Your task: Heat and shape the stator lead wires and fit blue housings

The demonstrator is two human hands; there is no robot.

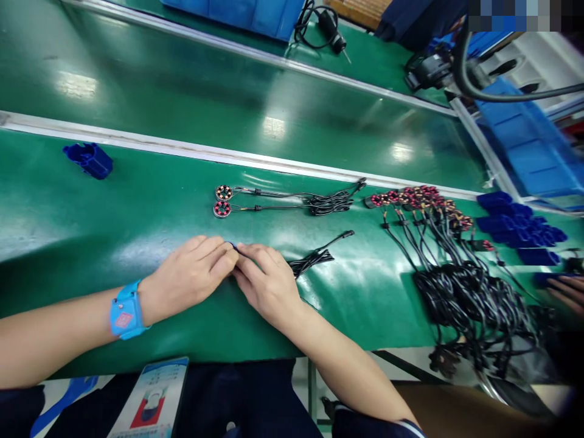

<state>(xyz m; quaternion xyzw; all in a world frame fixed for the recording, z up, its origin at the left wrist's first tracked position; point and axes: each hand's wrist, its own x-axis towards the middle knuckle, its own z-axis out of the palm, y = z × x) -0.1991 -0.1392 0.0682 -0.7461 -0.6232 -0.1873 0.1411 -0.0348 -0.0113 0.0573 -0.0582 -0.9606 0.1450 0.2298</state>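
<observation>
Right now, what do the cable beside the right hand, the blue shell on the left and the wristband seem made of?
Cable: probably soft plastic or rubber outside, glossy black, folded in loops.
Blue shell: likely hard plastic, slightly shiny, with stiff notched edges.
Wristband: matte blue, perhaps fabric or soft plastic; it wraps closely, weave unclear.

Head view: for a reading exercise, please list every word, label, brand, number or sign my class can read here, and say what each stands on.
No words or numbers can be read.
Blue wristband above the left hand: a reddish diamond sign, its details too blurred to make out.
Printed card at the bottom: lines of print, too small and blurred to read.
</observation>
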